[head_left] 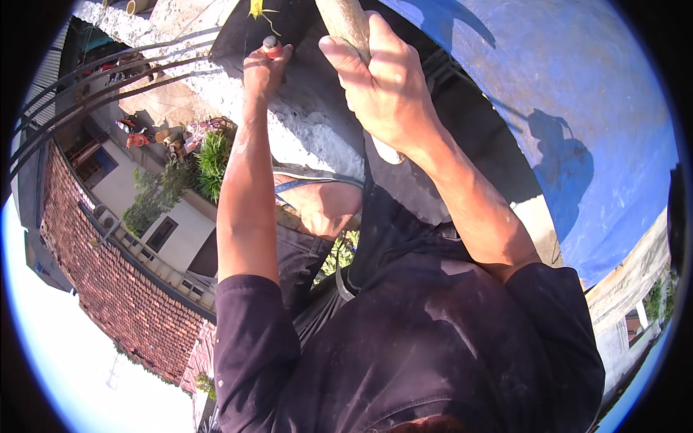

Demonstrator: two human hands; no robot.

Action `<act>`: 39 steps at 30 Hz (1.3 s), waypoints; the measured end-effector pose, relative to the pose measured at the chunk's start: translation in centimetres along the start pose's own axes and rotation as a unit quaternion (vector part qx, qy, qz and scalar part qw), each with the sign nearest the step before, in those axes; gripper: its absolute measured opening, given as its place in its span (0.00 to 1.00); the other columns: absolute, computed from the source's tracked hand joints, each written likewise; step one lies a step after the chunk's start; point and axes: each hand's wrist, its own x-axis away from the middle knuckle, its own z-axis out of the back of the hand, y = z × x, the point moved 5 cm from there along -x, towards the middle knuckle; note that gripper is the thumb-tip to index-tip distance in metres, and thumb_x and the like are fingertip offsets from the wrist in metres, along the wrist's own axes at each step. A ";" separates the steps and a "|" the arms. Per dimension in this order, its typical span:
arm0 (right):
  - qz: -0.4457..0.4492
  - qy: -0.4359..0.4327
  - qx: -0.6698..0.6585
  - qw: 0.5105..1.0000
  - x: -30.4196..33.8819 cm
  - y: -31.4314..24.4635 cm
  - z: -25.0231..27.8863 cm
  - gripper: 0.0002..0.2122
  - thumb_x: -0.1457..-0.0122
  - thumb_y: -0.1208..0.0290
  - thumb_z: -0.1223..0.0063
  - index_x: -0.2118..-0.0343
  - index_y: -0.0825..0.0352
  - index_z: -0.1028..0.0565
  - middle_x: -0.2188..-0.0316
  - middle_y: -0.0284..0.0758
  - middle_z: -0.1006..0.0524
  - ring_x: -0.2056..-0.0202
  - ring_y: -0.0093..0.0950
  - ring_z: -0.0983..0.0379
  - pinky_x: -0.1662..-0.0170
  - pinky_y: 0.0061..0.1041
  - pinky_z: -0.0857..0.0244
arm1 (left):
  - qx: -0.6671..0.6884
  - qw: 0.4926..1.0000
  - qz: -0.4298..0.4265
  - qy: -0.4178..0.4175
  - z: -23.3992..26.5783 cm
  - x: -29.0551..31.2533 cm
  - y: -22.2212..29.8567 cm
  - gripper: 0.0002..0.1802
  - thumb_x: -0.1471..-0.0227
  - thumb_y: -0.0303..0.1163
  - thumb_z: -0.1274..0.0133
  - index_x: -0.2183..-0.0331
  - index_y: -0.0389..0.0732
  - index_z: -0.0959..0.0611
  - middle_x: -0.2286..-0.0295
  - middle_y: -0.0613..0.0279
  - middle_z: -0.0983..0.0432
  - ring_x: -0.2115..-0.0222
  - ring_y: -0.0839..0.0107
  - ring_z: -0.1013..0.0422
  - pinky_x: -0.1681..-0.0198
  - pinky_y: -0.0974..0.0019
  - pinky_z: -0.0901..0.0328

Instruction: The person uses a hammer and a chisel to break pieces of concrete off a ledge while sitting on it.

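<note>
A: What's the L hand point(261, 76) got?
B: A short tool point(272, 45), grey rounded end, reddish just under it. Fingers curled round it in a fist, thumb up alongside. Fingertips turned away, can't tell exactly how they sit.
A: Where's that, w/ ref. to the concrete ledge point(310, 137)?
B: Above it, nr its rough white edge. Tool's lower end is hidden in the fist, so can't tell if it touches.
A: & the R hand point(393, 79)?
B: Wrapped round a wooden handle point(345, 20), thumb laid against it, other fingers mostly hidden behind; can't tell if they're pressed tog. Pale butt sticks out below the palm; far end runs off the top of view.
A: Hands touching?
B: No, apart, R one nearer the cam.
A: What's abt them?
B: Yellow scrap point(260, 10) just beyond the L hand. Dark rods point(108, 78) run out L from the ledge. Foot point(326, 206) w/ a blue strap by the ledge's near edge, btwn the forearms. Blue sheet point(613, 72) on the R, w/ a person's shadow point(559, 155) on it. Lower L: green plants point(213, 162), reddish tiled roof point(137, 296).
</note>
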 end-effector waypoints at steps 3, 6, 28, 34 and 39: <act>-0.026 0.003 0.025 0.999 0.4 1.5 -2.0 0.16 0.33 0.62 0.46 0.65 0.73 0.33 0.82 0.49 0.26 0.77 0.49 0.24 0.76 0.39 0.31 | -0.014 1.000 -0.005 -0.008 -0.3 -0.2 0.1 0.26 0.51 0.52 0.36 0.66 0.35 0.14 0.71 0.44 0.17 0.67 0.52 0.20 0.60 0.54 0.28; -0.206 -0.179 0.083 0.958 1.5 8.1 -4.9 0.16 0.32 0.61 0.51 0.61 0.73 0.29 0.76 0.52 0.24 0.73 0.49 0.22 0.73 0.40 0.29 | -0.003 1.000 0.006 -0.029 -0.5 -0.4 -0.4 0.25 0.51 0.51 0.36 0.67 0.35 0.14 0.73 0.46 0.17 0.68 0.53 0.19 0.60 0.56 0.28; -0.071 -0.091 0.098 0.989 0.7 5.2 -3.9 0.14 0.35 0.64 0.46 0.68 0.72 0.31 0.74 0.52 0.23 0.74 0.51 0.22 0.73 0.44 0.30 | -0.014 0.999 -0.042 -0.030 -1.6 -0.6 -0.3 0.25 0.51 0.50 0.35 0.66 0.35 0.15 0.74 0.48 0.18 0.71 0.57 0.20 0.63 0.56 0.29; -0.051 -0.117 0.067 0.990 0.4 3.7 -2.8 0.15 0.35 0.63 0.46 0.65 0.74 0.30 0.78 0.52 0.25 0.74 0.52 0.23 0.71 0.45 0.30 | -0.028 0.998 -0.045 -0.045 -2.1 -0.8 -1.5 0.22 0.50 0.50 0.37 0.66 0.39 0.14 0.72 0.49 0.17 0.69 0.53 0.20 0.61 0.54 0.29; -0.090 -0.113 0.085 0.986 1.4 7.4 -4.6 0.15 0.36 0.64 0.45 0.67 0.73 0.31 0.80 0.53 0.24 0.73 0.53 0.22 0.72 0.47 0.29 | -0.094 0.993 -0.057 -0.052 -2.5 -1.2 -0.3 0.24 0.49 0.53 0.39 0.64 0.40 0.14 0.68 0.46 0.17 0.62 0.48 0.21 0.58 0.52 0.29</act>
